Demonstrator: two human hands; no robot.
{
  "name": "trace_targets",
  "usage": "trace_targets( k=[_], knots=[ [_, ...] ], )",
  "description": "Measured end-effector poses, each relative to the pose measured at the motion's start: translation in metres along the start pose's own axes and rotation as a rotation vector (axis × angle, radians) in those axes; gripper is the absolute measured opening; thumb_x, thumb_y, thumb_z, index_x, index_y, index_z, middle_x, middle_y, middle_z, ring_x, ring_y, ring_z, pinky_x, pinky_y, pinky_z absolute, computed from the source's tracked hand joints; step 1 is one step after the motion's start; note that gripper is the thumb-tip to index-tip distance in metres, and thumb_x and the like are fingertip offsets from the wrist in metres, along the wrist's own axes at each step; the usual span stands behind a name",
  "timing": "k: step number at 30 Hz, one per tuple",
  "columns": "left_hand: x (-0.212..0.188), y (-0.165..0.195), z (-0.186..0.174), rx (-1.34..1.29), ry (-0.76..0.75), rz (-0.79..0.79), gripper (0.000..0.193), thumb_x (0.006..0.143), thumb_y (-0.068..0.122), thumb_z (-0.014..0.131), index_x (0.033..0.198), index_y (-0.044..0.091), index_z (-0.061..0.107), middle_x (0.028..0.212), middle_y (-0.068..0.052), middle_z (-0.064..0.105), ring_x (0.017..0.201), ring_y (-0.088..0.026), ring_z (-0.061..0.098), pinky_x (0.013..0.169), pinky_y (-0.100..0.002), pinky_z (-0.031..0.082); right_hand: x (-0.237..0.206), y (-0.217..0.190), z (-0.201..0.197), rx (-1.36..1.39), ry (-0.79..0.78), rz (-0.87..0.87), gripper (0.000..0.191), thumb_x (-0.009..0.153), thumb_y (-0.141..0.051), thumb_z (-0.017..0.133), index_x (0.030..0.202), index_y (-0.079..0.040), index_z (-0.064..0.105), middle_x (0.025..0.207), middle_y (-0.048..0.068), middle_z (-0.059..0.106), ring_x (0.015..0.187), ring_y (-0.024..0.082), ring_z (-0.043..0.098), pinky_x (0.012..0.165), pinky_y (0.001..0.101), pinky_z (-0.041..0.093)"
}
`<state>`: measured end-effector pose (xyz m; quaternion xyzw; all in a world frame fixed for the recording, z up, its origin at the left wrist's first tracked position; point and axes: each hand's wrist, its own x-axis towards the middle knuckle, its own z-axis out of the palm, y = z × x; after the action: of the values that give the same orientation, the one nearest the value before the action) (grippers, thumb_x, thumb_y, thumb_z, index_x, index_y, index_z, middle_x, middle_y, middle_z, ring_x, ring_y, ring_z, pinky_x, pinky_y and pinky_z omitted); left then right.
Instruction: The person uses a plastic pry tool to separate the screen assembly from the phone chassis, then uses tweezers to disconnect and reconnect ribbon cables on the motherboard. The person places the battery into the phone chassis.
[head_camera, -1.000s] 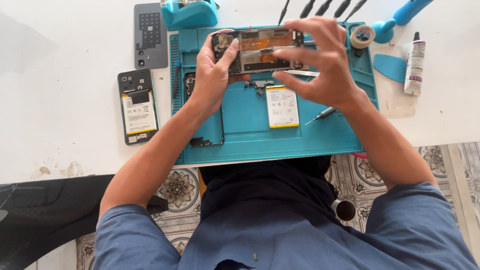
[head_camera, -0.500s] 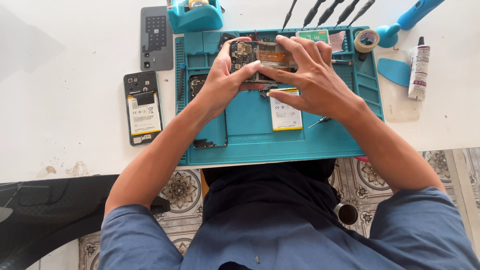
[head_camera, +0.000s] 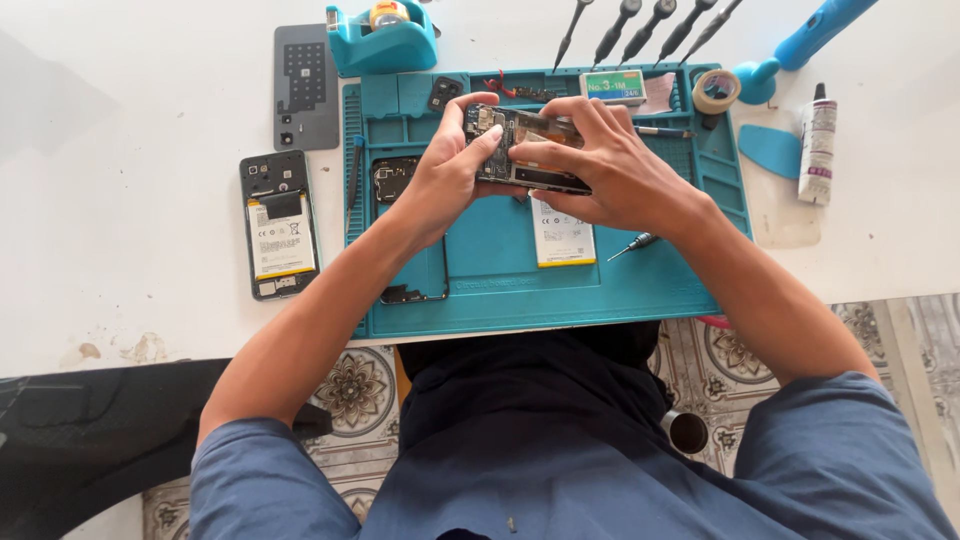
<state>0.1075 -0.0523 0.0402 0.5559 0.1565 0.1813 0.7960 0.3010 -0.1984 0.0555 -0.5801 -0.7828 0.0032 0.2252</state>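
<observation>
An opened phone body (head_camera: 520, 150) with bare circuitry is held above the teal work mat (head_camera: 620, 290). My left hand (head_camera: 450, 175) grips its left end, thumb pressing on the top of the board. My right hand (head_camera: 610, 170) wraps the right end, fingers over its upper edge. Below the hands, a white phone battery (head_camera: 562, 240) lies on the mat beside a small screwdriver (head_camera: 632, 245). A black phone frame (head_camera: 400, 180) rests on the mat under my left forearm.
Another opened phone with a battery (head_camera: 278, 225) and a grey back cover (head_camera: 305, 88) lie on the white table at left. A teal tape dispenser (head_camera: 382, 38), several screwdrivers (head_camera: 640, 25), a tape roll (head_camera: 716, 90), a glue tube (head_camera: 817, 140) and a blue pick (head_camera: 770, 148) sit along the back.
Both hands have drawn the phone body nearer to me and lifted it off the mat's back area. My right hand closed around its right end.
</observation>
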Motion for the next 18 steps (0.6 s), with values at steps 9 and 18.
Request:
trace_targets(
  k=[9,18],
  knots=[
    [0.0,-0.005,-0.003,0.046,0.042,-0.047,0.037,0.108,0.013,0.041,0.143,0.01,0.03,0.12,-0.017,0.063,0.102,-0.019,0.072,0.082,-0.037,0.065,0.006,-0.005,-0.002,0.06,-0.046,-0.005,0.069,0.077,-0.014,0.082,0.14,-0.031,0.059,0.136,0.014,0.046,0.122,0.035,0.058,0.099,0.049,0.054],
    [0.003,-0.01,-0.005,0.074,0.051,-0.043,0.037,0.106,0.014,0.041,0.141,0.011,0.029,0.12,-0.015,0.063,0.107,-0.018,0.071,0.082,-0.035,0.065,0.008,-0.003,0.007,0.083,-0.091,0.031,0.065,0.079,-0.013,0.079,0.139,-0.031,0.06,0.136,0.015,0.045,0.105,0.027,0.066,0.091,0.0439,0.058]
  ],
)
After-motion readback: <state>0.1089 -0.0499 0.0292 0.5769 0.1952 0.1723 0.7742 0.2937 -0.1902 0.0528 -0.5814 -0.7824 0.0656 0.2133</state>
